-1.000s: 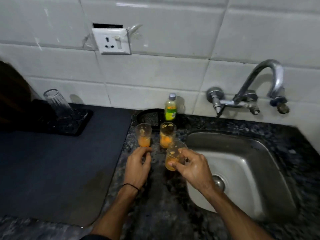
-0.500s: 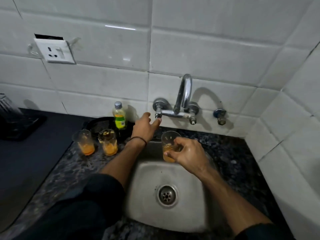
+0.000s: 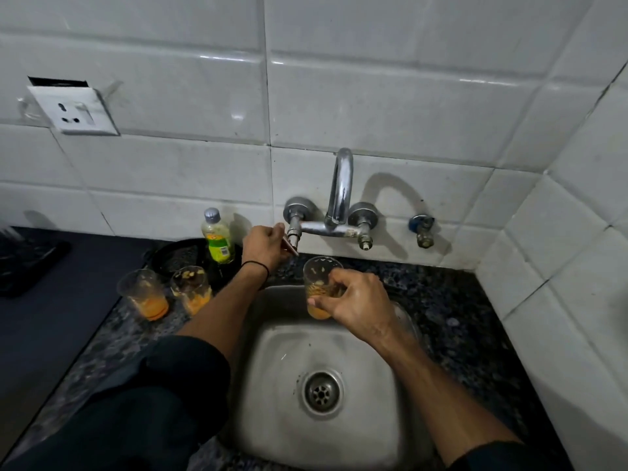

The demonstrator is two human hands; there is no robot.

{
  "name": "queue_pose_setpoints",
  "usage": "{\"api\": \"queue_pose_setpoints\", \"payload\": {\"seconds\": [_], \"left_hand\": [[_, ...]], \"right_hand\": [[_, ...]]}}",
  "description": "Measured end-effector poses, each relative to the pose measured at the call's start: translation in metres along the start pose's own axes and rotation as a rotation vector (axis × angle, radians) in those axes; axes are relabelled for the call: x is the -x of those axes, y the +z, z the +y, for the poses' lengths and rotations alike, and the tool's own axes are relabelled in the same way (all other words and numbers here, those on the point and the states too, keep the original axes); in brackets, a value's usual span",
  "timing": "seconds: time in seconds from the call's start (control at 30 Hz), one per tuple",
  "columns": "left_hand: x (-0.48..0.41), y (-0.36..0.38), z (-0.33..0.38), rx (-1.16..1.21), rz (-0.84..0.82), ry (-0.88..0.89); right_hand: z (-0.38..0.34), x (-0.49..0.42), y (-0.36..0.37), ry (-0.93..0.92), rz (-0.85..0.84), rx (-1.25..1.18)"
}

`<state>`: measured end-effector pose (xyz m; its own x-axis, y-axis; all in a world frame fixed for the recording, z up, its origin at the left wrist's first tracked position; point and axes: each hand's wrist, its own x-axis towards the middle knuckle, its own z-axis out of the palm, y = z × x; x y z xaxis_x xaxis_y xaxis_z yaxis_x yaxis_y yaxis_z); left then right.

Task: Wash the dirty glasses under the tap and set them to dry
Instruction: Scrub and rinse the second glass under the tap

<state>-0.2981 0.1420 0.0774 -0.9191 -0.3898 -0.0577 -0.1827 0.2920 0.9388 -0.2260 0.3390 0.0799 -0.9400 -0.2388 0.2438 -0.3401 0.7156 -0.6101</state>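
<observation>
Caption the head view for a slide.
Left hand grips the tap lever while right hand holds a dirty glass over the sink.

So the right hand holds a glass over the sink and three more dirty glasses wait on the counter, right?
Not three. The head view shows only two on the counter: a left dirty glass and a right dirty glass. The right hand does hold a glass over the sink.

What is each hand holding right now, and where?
The right hand grips a dirty glass around its lower side; the left hand holds the tap lever.
</observation>
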Motion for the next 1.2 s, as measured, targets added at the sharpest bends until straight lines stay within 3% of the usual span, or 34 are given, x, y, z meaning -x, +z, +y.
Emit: {"api": "queue_pose_setpoints", "payload": {"seconds": [0.2, 0.33, 0.43, 0.5, 0.6, 0.67, 0.77, 0.93, 1.1, 1.13, 1.2], "left_hand": [[0.037, 0.002, -0.032, 0.286, -0.184, -0.073], [0.076, 0.002, -0.058, 0.237, -0.659, 0.145], [0.077, 0.009, -0.047, 0.294, -0.787, 0.173], [0.075, 0.019, -0.042, 0.343, -0.736, 0.159], [0.076, 0.032, -0.045, 0.354, -0.497, 0.182], [0.076, 0.037, -0.046, 0.332, -0.424, 0.2], [0.076, 0.044, -0.043, 0.268, -0.437, 0.313], [0.072, 0.046, -0.048, 0.233, -0.47, 0.377], [0.042, 0.03, -0.047, -0.088, -0.712, 0.437], [0.042, 0.028, -0.046, -0.077, -0.77, 0.395], [0.049, 0.031, -0.044, 0.019, -0.693, 0.359]], "right_hand": [[-0.004, -0.002, 0.005, 0.037, -0.003, -0.023], [-0.003, -0.002, 0.005, 0.091, -0.055, -0.167], [0.0, -0.003, 0.0, 0.087, -0.19, -0.338], [0.0, -0.001, -0.004, 0.007, -0.201, -0.289], [-0.003, 0.004, -0.014, -0.335, 0.004, 0.283], [-0.005, 0.0, -0.019, -0.467, -0.082, 0.468], [-0.01, -0.016, -0.022, -0.337, -0.456, 0.49], [-0.016, -0.039, -0.024, -0.309, -0.792, 0.62], [-0.029, -0.037, -0.031, -0.551, -0.728, 0.811], [-0.028, -0.036, -0.029, -0.552, -0.711, 0.789], [-0.027, -0.034, -0.021, -0.388, -0.689, 0.636]]}}
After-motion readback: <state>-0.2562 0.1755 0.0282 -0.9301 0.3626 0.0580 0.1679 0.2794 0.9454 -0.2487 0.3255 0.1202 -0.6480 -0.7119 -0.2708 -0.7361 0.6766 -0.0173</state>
